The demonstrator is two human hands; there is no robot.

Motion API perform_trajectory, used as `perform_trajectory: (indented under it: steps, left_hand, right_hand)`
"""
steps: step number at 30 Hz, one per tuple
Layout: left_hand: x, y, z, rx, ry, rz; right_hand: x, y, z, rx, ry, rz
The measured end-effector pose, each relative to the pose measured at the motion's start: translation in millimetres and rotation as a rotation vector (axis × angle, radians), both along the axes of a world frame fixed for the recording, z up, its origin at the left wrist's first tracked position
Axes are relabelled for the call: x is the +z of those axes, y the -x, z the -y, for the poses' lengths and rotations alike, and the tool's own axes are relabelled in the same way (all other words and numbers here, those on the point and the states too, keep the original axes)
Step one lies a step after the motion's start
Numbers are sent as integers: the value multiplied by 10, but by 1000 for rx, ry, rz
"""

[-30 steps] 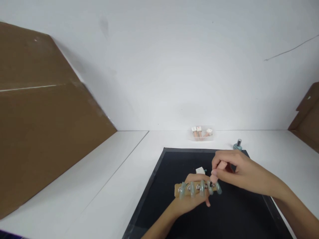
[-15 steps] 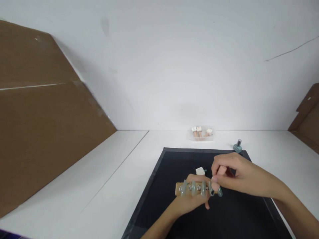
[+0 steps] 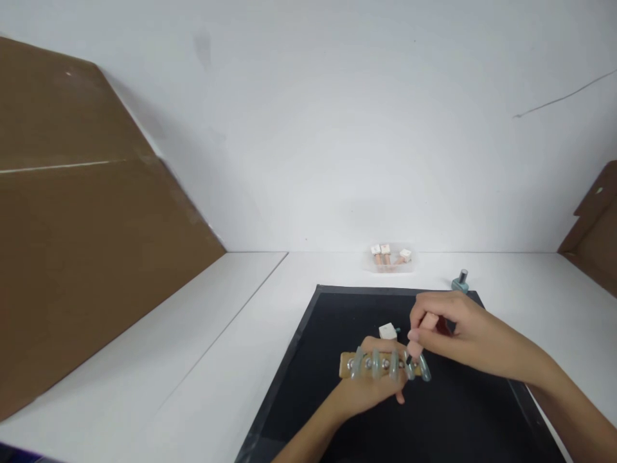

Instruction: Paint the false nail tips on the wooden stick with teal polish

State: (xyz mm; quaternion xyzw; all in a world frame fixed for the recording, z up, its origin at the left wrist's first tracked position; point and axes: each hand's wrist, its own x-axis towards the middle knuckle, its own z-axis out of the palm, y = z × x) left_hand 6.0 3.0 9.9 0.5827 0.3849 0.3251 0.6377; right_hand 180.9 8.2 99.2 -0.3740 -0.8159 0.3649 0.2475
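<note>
My left hand [image 3: 371,389] is closed under a narrow wooden nail display strip [image 3: 343,364], holding it level. Several pale green, glossy false nails [image 3: 375,364] stand across the strip, above small round silver pieces. My right hand [image 3: 456,331] pinches a pink cap brush [image 3: 428,323], tilted down to the left. Its dark tip is at the false nails on the strip's right end; whether it touches one is hard to tell. Just behind my left hand, a white square nail polish bottle [image 3: 387,331] is on the black mat, with a small green bit beside it.
The black mat [image 3: 347,308] lies on a white table [image 3: 231,347]. Behind it sits a clear box [image 3: 389,269] of several white square bottles with pink caps. A green bottle with a silver top [image 3: 461,281] stands by the mat's far right corner. Cardboard [image 3: 96,225] rises at left.
My right hand has shifted slightly, and the pink cap brush has tilted so that its dark tip now shows at the right-hand nails. My left hand and the strip have barely moved.
</note>
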Motion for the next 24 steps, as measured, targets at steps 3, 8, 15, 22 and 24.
perform_trajectory:
  steps: [3, 8, 15, 22, 24]
  left_hand:
    - [29, 1, -5, -8, -8, -45]
    - [-5, 11, 0, -10, -54, -48]
    - [-107, 32, -12, 9, -132, -188]
    - [-17, 5, 12, 22, -124, -229]
    - [8, -5, 7, 13, -143, -253]
  right_hand:
    - [1, -5, 0, 65, 28, -2]
    - [-1, -7, -3, 22, 13, 15]
    - [-24, -9, -10, 76, 24, 19]
    - [-28, -16, -16, 58, 43, 21]
    - [-26, -12, -18, 74, 35, 37]
